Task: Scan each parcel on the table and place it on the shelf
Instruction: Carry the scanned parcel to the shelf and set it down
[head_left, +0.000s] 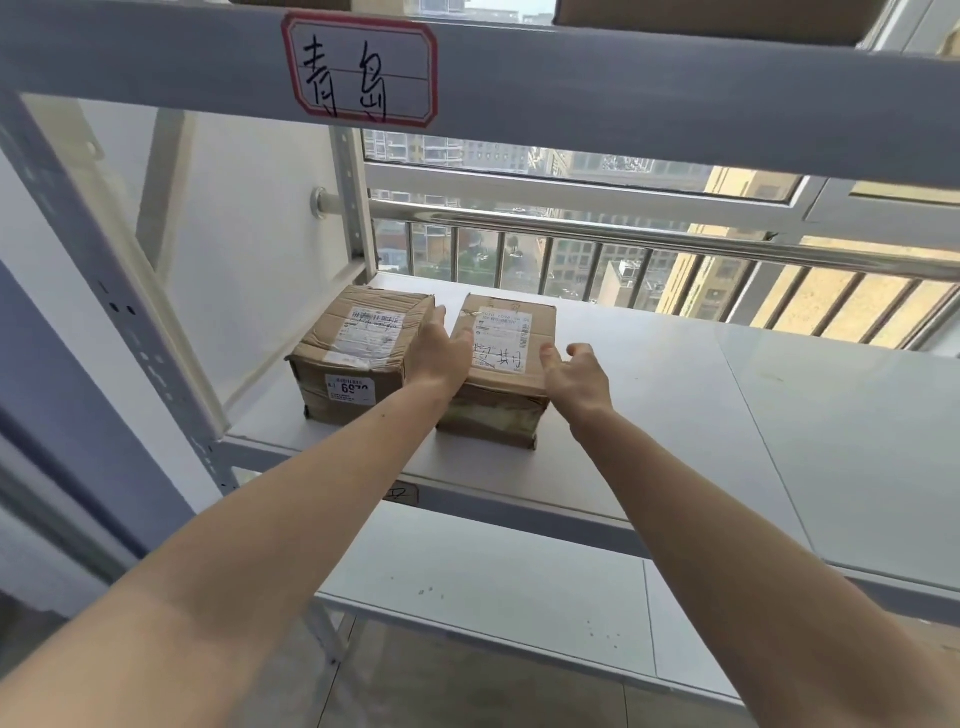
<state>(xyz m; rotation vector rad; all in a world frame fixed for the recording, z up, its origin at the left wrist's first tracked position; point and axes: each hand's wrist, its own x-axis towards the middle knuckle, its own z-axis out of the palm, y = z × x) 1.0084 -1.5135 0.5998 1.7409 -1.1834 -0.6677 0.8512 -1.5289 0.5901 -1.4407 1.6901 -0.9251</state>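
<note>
Hands (441, 353) (574, 376) beside right parcel (501, 384) on shelf (675, 441)

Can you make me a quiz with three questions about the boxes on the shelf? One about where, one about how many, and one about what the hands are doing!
1. Where is the box with the big printed number sticker?
A. Left of the other box
B. On top of the other box
C. On the floor

2. How many boxes sit on this shelf board?
A. One
B. Two
C. Four

3. What are the hands doing?
A. Holding a scanner
B. Lifting a box high in the air
C. Reaching with open fingers at the right box

Answers:
1 A: the left box stands beside the right box on the shelf.
2 B: only those two are there.
3 C: the left hand lies against that box and the right hand is open beside it.
</note>
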